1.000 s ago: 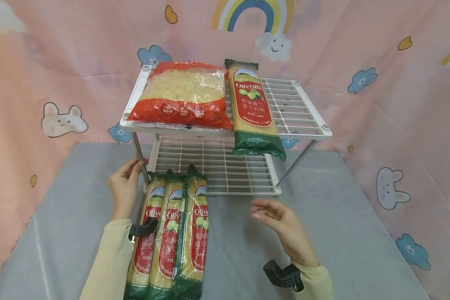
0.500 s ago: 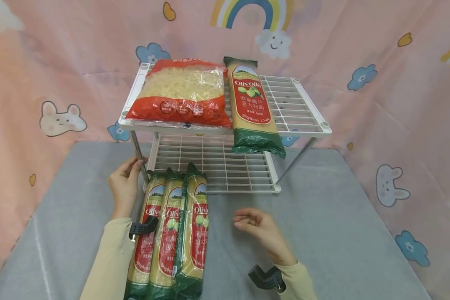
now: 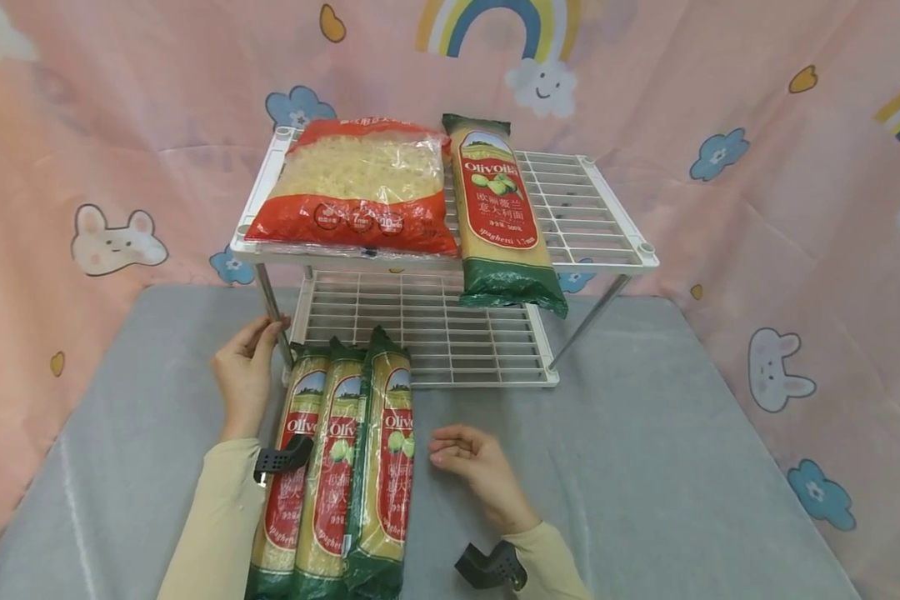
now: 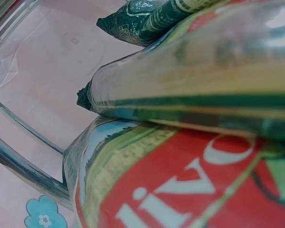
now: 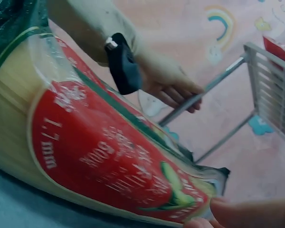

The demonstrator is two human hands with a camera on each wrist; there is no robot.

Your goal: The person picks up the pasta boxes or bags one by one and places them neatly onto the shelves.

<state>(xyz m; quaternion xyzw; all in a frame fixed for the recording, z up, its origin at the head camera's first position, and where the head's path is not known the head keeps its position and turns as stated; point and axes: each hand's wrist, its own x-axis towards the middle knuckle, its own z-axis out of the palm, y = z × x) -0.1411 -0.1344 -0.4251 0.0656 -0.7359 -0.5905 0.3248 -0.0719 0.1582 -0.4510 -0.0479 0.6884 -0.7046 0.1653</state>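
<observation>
Grey table, white two-tier rack, three spaghetti packs

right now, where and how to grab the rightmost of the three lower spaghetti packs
Probably mid-length on the rightmost pack, from the right: it is long and narrow, its right side exposed, its left crowded by the middle pack.

Draped cartoon-print cloth suggests a makeshift booth.

Two hands, four spaghetti packs, one bag and one rack.
</observation>
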